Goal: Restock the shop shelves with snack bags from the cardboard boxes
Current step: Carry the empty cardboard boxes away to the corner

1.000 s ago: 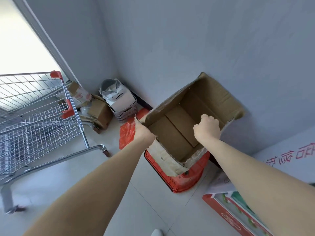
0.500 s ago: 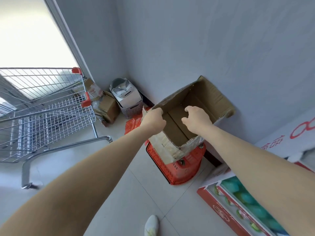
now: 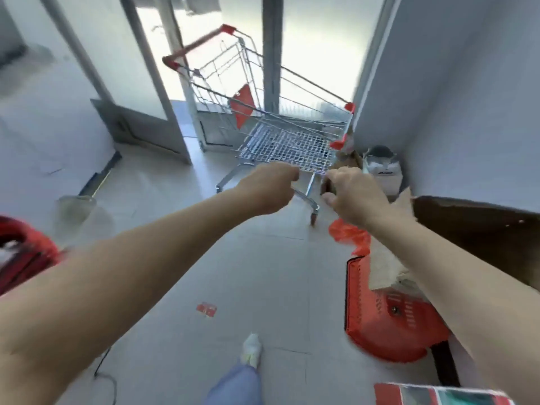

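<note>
Grey walls [image 3: 467, 83] — pale tiled floor [image 3: 233, 273]

We wear pale blue trousers [image 3: 236, 384] and a white shoe [image 3: 252, 347] touched with yellow-green; both our forearms [image 3: 131, 258] are bare.

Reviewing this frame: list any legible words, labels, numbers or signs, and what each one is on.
No text can be read in this frame.
Red packet on the floor: print too blurred to read.
Printed carton at bottom right: colours only, blurred.
</note>
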### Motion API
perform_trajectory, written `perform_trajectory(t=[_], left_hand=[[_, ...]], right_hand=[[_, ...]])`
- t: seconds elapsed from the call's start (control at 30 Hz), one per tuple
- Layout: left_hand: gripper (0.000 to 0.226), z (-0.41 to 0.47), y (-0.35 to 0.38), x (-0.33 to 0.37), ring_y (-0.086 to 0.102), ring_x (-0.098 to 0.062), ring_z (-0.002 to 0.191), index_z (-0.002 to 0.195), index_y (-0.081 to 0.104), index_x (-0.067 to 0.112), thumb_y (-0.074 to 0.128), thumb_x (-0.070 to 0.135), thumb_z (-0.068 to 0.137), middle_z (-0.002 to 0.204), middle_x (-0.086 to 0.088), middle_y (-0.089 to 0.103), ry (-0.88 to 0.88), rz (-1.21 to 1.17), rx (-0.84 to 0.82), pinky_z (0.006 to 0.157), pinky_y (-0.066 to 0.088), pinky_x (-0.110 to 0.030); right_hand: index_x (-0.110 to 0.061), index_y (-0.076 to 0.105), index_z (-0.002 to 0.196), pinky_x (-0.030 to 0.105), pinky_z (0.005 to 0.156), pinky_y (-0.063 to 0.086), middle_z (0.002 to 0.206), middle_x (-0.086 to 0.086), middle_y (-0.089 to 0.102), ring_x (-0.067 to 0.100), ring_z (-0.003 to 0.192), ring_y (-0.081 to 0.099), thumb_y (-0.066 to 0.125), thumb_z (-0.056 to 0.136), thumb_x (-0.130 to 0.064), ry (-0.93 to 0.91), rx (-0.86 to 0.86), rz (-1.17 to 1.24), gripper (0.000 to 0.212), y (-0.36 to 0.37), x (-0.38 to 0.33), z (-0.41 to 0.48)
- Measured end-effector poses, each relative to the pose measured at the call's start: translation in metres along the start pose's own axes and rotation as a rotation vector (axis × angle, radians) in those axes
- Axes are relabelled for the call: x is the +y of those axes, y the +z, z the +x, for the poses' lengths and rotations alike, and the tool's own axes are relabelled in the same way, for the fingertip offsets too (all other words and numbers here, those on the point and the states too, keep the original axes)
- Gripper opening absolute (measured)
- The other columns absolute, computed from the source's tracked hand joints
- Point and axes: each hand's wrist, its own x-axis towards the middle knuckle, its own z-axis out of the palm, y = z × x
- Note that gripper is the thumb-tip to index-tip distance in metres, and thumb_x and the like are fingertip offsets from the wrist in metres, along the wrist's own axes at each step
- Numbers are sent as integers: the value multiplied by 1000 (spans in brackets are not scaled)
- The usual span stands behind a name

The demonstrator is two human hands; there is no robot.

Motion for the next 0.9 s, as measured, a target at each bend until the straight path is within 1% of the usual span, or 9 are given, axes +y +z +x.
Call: perform_trajectory(t=[0.07, 0.17, 0.33, 0.43, 0.53, 0.6, 0.67, 0.8, 0.9], left_hand=[[34, -54, -16, -42, 52, -28, 117, 126, 53, 16, 51, 17, 92, 128, -8, 57, -145, -8, 71, 91, 44, -33], [30, -145, -32, -105, 54, -29, 112, 122, 55, 14, 50, 18, 93, 123, -8, 60, -375, 1, 166, 91, 47, -37], [32, -331, -43, -189, 54, -32, 115, 123, 55, 12, 48, 16, 92, 123, -11, 57, -806, 49, 272, 92, 46, -39], [35, -451, -43, -218, 59, -33, 108, 124, 54, 12, 50, 16, 89, 119, -14, 60, -1057, 22, 323, 87, 49, -39], [25, -562, -40, -237, 59, -31, 101, 112, 59, 12, 52, 15, 88, 109, -11, 63, -1296, -36, 385, 81, 50, -37], [23, -631, -36, -244, 59, -28, 97, 112, 59, 13, 51, 15, 90, 107, -10, 63, -1441, -54, 422, 77, 50, -36], [24, -693, -31, -247, 59, -26, 98, 114, 58, 13, 51, 16, 92, 110, -9, 63, -1547, -59, 444, 79, 51, -37], [22, -782, -18, -251, 58, -28, 98, 110, 59, 9, 52, 17, 91, 107, -11, 63, -1726, -114, 489, 85, 49, -42], [23, -822, -15, -263, 59, -29, 98, 109, 60, 6, 52, 16, 91, 108, -12, 64, -1821, -142, 522, 86, 50, -43]], right_hand=[[-7, 57, 120, 41, 94, 44, 118, 15, 60, 34, 114, 52, 55, 90, -24, -178, -7, -16, 35, -5, -65, 7], [-12, 54, 128, 39, 97, 40, 127, 11, 58, 32, 120, 50, 55, 92, -27, -460, -15, -54, 39, -7, -170, 9], [-15, 49, 134, 38, 101, 35, 134, 8, 53, 28, 126, 44, 52, 95, -27, -882, -34, -34, 41, -1, -361, -32], [-15, 50, 133, 38, 102, 35, 135, 9, 53, 29, 127, 44, 54, 92, -26, -1131, -38, -37, 42, 9, -480, -81], [-13, 56, 122, 40, 101, 36, 126, 9, 57, 30, 119, 48, 50, 90, -20, -1372, -17, -50, 33, 16, -589, -145], [-10, 57, 118, 39, 96, 37, 124, 9, 58, 30, 117, 49, 50, 91, -20, -1502, -27, -52, 30, 19, -651, -191], [-10, 57, 116, 37, 91, 38, 121, 9, 59, 30, 116, 50, 49, 91, -20, -1619, -28, -55, 28, 23, -705, -232], [-13, 54, 126, 37, 97, 37, 123, 7, 57, 27, 118, 48, 47, 94, -21, -1793, -97, -43, 34, 36, -785, -300], [-15, 53, 126, 36, 99, 36, 125, 6, 56, 26, 119, 48, 47, 95, -24, -1893, -110, -49, 33, 45, -837, -329]])
